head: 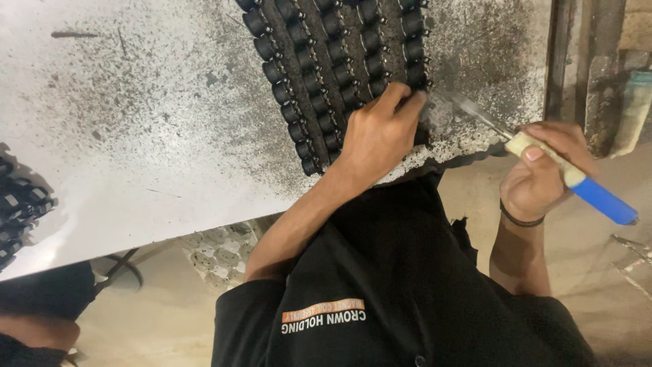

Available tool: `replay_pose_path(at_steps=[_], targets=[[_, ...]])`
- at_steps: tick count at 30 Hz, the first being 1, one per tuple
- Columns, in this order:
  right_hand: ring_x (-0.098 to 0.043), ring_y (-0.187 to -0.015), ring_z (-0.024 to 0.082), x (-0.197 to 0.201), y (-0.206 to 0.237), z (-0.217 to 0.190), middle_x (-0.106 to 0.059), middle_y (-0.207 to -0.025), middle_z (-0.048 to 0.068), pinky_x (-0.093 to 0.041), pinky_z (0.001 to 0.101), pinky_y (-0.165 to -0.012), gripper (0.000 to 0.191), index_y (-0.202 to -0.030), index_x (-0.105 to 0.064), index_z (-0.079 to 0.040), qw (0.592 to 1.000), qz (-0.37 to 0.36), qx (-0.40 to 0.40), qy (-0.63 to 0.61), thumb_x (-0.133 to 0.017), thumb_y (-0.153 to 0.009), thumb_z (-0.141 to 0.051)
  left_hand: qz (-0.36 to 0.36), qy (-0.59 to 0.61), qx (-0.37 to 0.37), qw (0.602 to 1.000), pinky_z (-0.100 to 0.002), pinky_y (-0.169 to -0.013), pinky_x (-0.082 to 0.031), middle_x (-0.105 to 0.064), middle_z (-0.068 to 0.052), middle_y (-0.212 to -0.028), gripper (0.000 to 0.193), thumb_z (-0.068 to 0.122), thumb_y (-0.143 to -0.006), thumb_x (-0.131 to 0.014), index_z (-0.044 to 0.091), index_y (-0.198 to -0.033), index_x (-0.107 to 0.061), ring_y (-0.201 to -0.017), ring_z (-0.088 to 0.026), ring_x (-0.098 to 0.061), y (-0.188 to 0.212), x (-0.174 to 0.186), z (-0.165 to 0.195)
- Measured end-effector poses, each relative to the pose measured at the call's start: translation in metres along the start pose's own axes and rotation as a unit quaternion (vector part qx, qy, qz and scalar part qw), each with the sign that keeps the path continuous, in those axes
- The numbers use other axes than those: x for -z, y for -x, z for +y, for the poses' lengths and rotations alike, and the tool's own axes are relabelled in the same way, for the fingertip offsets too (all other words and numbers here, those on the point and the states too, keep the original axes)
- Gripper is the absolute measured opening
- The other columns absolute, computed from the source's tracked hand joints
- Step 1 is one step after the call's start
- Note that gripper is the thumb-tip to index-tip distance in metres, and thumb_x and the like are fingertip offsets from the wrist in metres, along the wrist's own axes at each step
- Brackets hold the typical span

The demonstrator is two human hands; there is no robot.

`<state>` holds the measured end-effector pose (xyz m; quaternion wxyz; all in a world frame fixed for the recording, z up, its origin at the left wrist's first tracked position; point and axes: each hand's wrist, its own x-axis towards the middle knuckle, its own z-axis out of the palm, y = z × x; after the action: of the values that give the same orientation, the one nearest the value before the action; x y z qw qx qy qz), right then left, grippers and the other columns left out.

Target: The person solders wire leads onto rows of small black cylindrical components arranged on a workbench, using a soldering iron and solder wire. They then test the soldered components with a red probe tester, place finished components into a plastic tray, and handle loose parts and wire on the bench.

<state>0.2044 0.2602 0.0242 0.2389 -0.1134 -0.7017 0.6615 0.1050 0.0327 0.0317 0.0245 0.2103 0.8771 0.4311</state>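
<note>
Left hand noted resting palm-down, fingers bent, pressing without gripping on near corner of black mat of cylindrical pieces atop speckled white table. Right hand closed round blue-and-cream-handled blade tool, tip just beside left fingertips.

The white table lies open to the left of the black ridged mat, up to a second black piece at the far left edge. On the right a metal post (dark, upright) narrows the passage beside the table's corner.
</note>
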Motion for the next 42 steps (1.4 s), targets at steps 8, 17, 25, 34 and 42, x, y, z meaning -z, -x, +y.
replay_pose_path(at_steps=[8, 17, 25, 34, 42], targets=[[-0.069, -0.089, 0.029, -0.006, -0.006, -0.002, -0.070, -0.096, 0.020, -0.056, 0.0339, -0.081, 0.022, -0.104, -0.064, 0.004, 0.996, -0.029, 0.074, 0.049, -0.069, -0.087, -0.009, 0.013, -0.055, -0.016, 0.998, -0.037, -0.069, -0.061, -0.060, -0.010, -0.110, 0.034, -0.002, -0.083, -0.066, 0.001, -0.118, -0.066, -0.091, -0.025, -0.073, 0.002, -0.009, 0.000], [-0.071, -0.084, 0.026, 0.004, -0.002, -0.023, -0.072, -0.102, 0.019, -0.057, 0.0314, -0.074, 0.029, -0.106, -0.074, 0.003, 0.974, -0.127, 0.092, 0.164, -0.078, -0.092, -0.022, 0.001, -0.075, 0.006, 0.997, -0.039, -0.062, -0.058, -0.060, -0.008, -0.102, 0.028, 0.000, -0.084, -0.066, 0.007, -0.111, -0.066, -0.087, -0.025, -0.072, 0.000, -0.015, 0.005], [-0.072, -0.088, 0.028, 0.039, 0.011, -0.010, -0.072, -0.103, 0.017, -0.061, 0.0358, -0.077, 0.022, -0.106, -0.069, 0.003, 0.980, -0.055, 0.159, 0.107, -0.074, -0.099, -0.018, 0.008, -0.046, 0.018, 0.999, -0.041, -0.065, -0.058, -0.059, -0.012, -0.104, 0.017, 0.004, -0.091, -0.071, 0.005, -0.105, -0.061, -0.081, -0.029, -0.069, 0.020, 0.010, 0.022], [-0.066, -0.088, 0.028, 0.026, 0.060, -0.003, -0.070, -0.096, 0.021, -0.053, 0.0310, -0.080, 0.026, -0.102, -0.063, 0.009, 0.998, 0.026, 0.038, 0.035, -0.067, -0.085, -0.011, -0.011, -0.063, -0.027, 0.998, -0.037, -0.063, -0.058, -0.061, -0.008, -0.111, 0.035, -0.002, -0.085, -0.070, 0.007, -0.118, -0.067, -0.085, -0.025, -0.072, 0.048, 0.001, 0.023], [-0.067, -0.086, 0.025, 0.018, 0.052, -0.031, -0.070, -0.100, 0.020, -0.051, 0.0279, -0.078, 0.027, -0.107, -0.073, 0.010, 0.994, -0.044, -0.014, 0.097, -0.069, -0.092, -0.012, -0.020, -0.063, -0.032, 0.997, -0.039, -0.071, -0.060, -0.062, -0.009, -0.111, 0.031, 0.000, -0.087, -0.070, 0.005, -0.117, -0.067, -0.091, -0.028, -0.072, 0.050, -0.009, 0.018]])
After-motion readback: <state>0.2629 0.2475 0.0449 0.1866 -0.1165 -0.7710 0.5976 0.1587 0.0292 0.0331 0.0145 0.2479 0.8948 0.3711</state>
